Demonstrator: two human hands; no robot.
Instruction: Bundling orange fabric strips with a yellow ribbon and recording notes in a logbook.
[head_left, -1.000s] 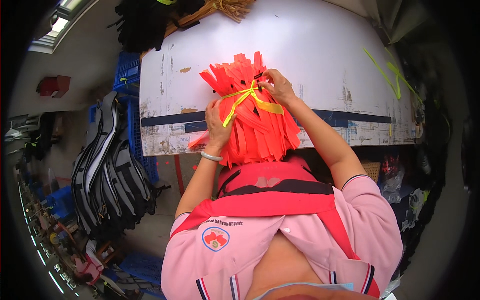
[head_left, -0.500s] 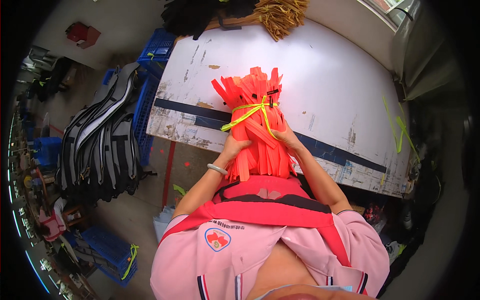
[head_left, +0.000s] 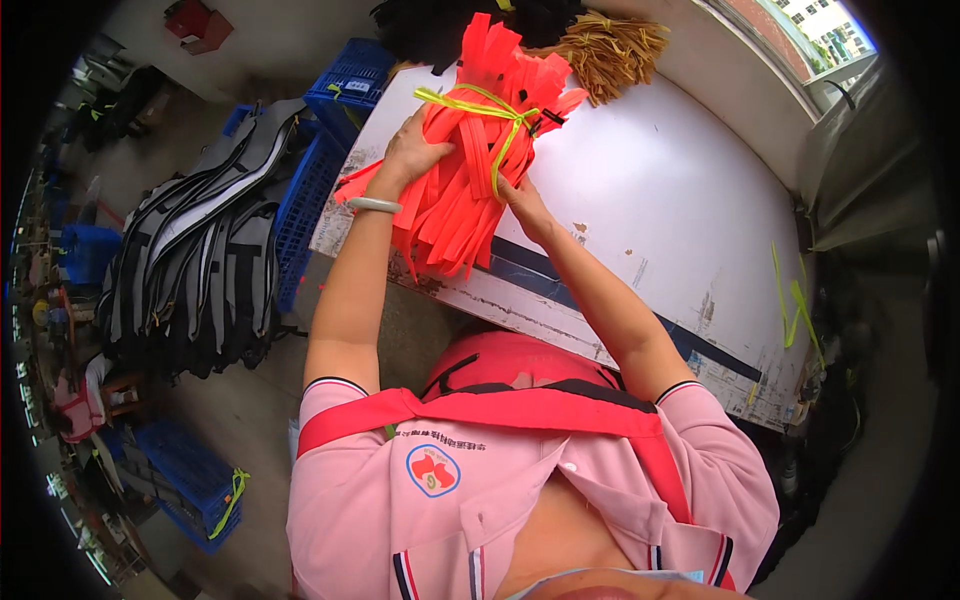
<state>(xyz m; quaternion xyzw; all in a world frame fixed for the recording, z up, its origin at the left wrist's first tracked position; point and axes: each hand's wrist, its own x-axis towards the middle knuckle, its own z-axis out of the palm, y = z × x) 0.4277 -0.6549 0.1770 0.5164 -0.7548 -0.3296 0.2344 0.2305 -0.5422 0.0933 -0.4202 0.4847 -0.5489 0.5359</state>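
Observation:
A thick bundle of bright orange-red strips point(head_left: 465, 205) is tied round its upper part with a yellow-green cord point(head_left: 522, 120). Small black pieces show among its strips. My left hand point(head_left: 412, 150) clasps the bundle's left side, a pale bangle on that wrist. On the right, just under the cord, my right hand point(head_left: 522, 205) grips it with fingers partly hidden behind the strips. The bundle is tilted over the left part of the white worktable point(head_left: 680, 190), its loose lower ends hanging toward me near the front edge.
Tan strip bundles point(head_left: 612, 55) and a black bundle point(head_left: 415, 35) lie at the table's far side. To the left, grey-and-black padded pieces point(head_left: 205, 250) hang over a blue crate point(head_left: 295, 225). Another blue crate point(head_left: 185, 480) stands on the floor. Yellow-green cords point(head_left: 797, 300) hang at the right edge.
Both hands have carried the orange-red bundle forward and to the left, away from my body. Its top now leans toward the table's far side.

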